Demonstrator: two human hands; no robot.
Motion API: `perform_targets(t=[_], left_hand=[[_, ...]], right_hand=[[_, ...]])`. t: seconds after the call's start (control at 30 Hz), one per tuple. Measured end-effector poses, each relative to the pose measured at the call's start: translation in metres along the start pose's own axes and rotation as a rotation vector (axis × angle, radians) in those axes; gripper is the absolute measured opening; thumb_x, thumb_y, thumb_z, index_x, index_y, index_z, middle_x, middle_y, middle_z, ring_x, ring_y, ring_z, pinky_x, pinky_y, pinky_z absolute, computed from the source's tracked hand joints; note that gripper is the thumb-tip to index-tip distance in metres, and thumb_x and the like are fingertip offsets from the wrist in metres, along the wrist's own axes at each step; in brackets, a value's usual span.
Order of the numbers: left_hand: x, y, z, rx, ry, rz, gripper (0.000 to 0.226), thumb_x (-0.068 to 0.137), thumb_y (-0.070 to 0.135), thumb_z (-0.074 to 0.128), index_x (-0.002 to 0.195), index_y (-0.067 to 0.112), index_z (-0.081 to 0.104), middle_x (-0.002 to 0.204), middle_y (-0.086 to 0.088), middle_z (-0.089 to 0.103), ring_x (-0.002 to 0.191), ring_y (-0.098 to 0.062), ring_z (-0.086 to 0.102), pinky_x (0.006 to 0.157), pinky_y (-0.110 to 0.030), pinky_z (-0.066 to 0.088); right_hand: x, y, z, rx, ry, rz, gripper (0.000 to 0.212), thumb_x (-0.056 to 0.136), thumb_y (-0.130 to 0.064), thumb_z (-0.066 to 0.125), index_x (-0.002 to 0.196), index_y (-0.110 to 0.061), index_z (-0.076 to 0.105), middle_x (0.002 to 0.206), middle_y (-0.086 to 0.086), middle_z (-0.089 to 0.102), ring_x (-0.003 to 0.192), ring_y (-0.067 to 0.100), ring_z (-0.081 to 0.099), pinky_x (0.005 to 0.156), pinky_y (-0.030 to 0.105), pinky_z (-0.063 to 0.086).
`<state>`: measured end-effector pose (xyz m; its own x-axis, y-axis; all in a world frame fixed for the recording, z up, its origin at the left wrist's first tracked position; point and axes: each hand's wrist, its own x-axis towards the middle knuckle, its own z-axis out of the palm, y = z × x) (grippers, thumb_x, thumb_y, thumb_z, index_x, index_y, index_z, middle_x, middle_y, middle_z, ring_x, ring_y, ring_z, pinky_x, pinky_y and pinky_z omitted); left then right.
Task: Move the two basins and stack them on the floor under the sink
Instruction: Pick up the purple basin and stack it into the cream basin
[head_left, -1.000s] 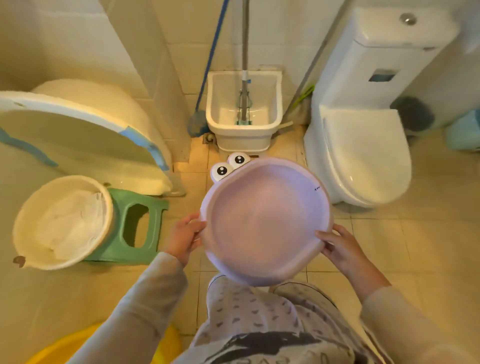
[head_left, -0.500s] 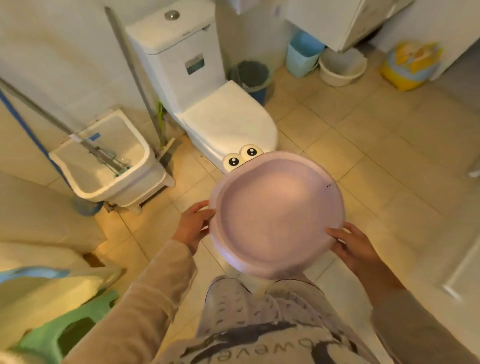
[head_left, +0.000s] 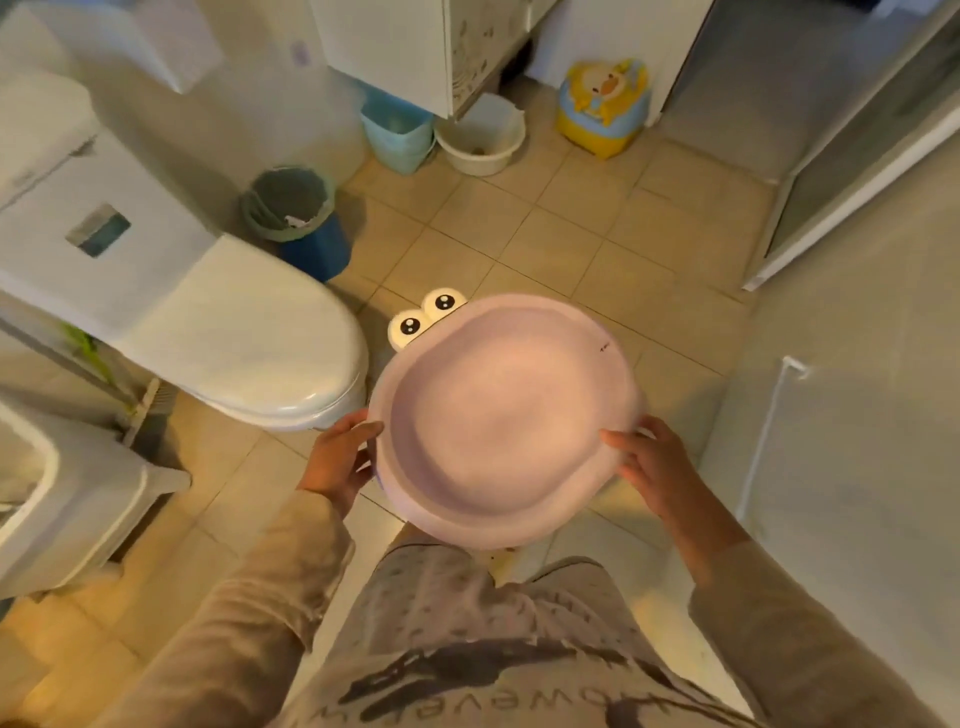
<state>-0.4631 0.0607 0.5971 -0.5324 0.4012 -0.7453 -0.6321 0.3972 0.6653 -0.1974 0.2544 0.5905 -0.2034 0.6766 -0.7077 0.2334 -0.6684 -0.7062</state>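
Note:
I hold a pink basin (head_left: 498, 421) with two cartoon eyes on its far rim, level in front of my waist. My left hand (head_left: 340, 457) grips its left rim and my right hand (head_left: 649, 465) grips its right rim. A white basin (head_left: 480, 136) stands on the floor at the back, partly under the white cabinet (head_left: 395, 47).
A white toilet (head_left: 208, 312) with its lid down stands to the left. A bin with a grey liner (head_left: 291, 208) and a light blue bin (head_left: 397, 132) stand behind it. A yellow duck potty (head_left: 602, 106) is at the back right. A mop sink (head_left: 57, 493) is at the left edge.
My view has swung to the right, away from the mop sink and green stool, toward the cabinet and the white basin. Both hands keep holding the pink basin.

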Motion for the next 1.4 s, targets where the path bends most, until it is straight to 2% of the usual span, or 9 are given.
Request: perform_targets(t=[0.07,0.2,0.33,0.43,0.57,0.7,0.87,1.2,1.4], left_hand=[[0.013,0.017,0.03,0.029,-0.022,0.002,0.018,0.086,0.009,0.056,0.099,0.019,0.065,0.088,-0.002,0.065,0.081,-0.023,0.057,0.075,-0.035,0.049],[0.042,0.049,0.083,0.102,-0.069,0.024,0.014,0.088,0.008,0.053,0.097,0.015,0.062,0.084,-0.005,0.059,0.076,-0.022,0.052,0.069,-0.031,0.045],[0.078,0.08,0.135,0.166,-0.11,0.03,0.029,0.089,0.008,0.052,0.117,0.007,0.059,0.093,-0.011,0.059,0.089,-0.028,0.053,0.076,-0.035,0.047],[0.112,0.106,0.178,0.208,-0.119,0.022,0.025,0.088,0.009,0.053,0.112,0.01,0.059,0.1,-0.011,0.058,0.096,-0.028,0.052,0.077,-0.035,0.046],[0.159,0.15,0.236,0.254,-0.126,-0.005,0.018,0.087,0.01,0.057,0.104,0.014,0.061,0.097,-0.009,0.063,0.095,-0.028,0.056,0.084,-0.036,0.047],[0.195,0.197,0.292,0.27,-0.163,-0.006,0.013,0.086,0.006,0.057,0.09,0.017,0.063,0.085,-0.004,0.064,0.083,-0.026,0.057,0.066,-0.029,0.05],[0.226,0.244,0.358,0.333,-0.209,0.046,0.03,0.087,0.005,0.053,0.116,0.01,0.061,0.105,-0.009,0.064,0.092,-0.03,0.058,0.07,-0.03,0.051],[0.299,0.299,0.484,0.286,-0.179,0.048,0.034,0.089,0.006,0.052,0.122,0.007,0.059,0.11,-0.011,0.063,0.096,-0.031,0.056,0.078,-0.035,0.05],[0.336,0.319,0.553,0.168,-0.059,-0.029,0.031,0.089,0.004,0.053,0.119,0.011,0.058,0.101,-0.009,0.065,0.093,-0.029,0.058,0.083,-0.039,0.05]], right_hand=[[0.015,-0.017,-0.011,0.129,0.045,0.0,0.036,0.078,0.006,0.064,0.105,-0.012,0.048,0.09,0.008,0.057,0.072,0.015,0.062,0.052,0.021,0.051],[0.045,-0.043,-0.031,0.206,0.075,0.016,0.039,0.077,0.006,0.065,0.108,-0.012,0.051,0.109,0.011,0.06,0.097,0.027,0.059,0.061,0.027,0.048],[0.083,-0.072,-0.044,0.287,0.099,0.019,0.035,0.077,0.006,0.065,0.101,-0.016,0.052,0.097,0.006,0.063,0.084,0.018,0.062,0.054,0.021,0.052],[0.121,-0.099,-0.052,0.321,0.164,0.023,0.037,0.077,0.01,0.063,0.106,-0.009,0.05,0.101,0.015,0.058,0.084,0.027,0.058,0.052,0.024,0.056],[0.169,-0.146,-0.066,0.307,0.176,0.044,0.041,0.076,0.007,0.065,0.113,-0.006,0.053,0.101,0.015,0.057,0.086,0.029,0.057,0.064,0.032,0.051],[0.211,-0.196,-0.079,0.347,0.198,0.036,0.049,0.074,0.004,0.069,0.119,-0.006,0.051,0.107,0.015,0.058,0.085,0.027,0.059,0.064,0.032,0.051],[0.253,-0.251,-0.096,0.377,0.223,0.022,0.06,0.074,0.002,0.07,0.129,-0.006,0.048,0.105,0.01,0.062,0.092,0.031,0.061,0.069,0.034,0.053],[0.378,-0.355,-0.141,0.316,0.18,0.045,0.062,0.08,0.003,0.064,0.137,-0.004,0.041,0.13,0.02,0.053,0.118,0.043,0.052,0.098,0.05,0.046],[0.46,-0.438,-0.174,0.208,0.104,0.098,0.063,0.079,0.003,0.065,0.136,-0.005,0.042,0.127,0.019,0.055,0.116,0.04,0.054,0.094,0.046,0.049]])
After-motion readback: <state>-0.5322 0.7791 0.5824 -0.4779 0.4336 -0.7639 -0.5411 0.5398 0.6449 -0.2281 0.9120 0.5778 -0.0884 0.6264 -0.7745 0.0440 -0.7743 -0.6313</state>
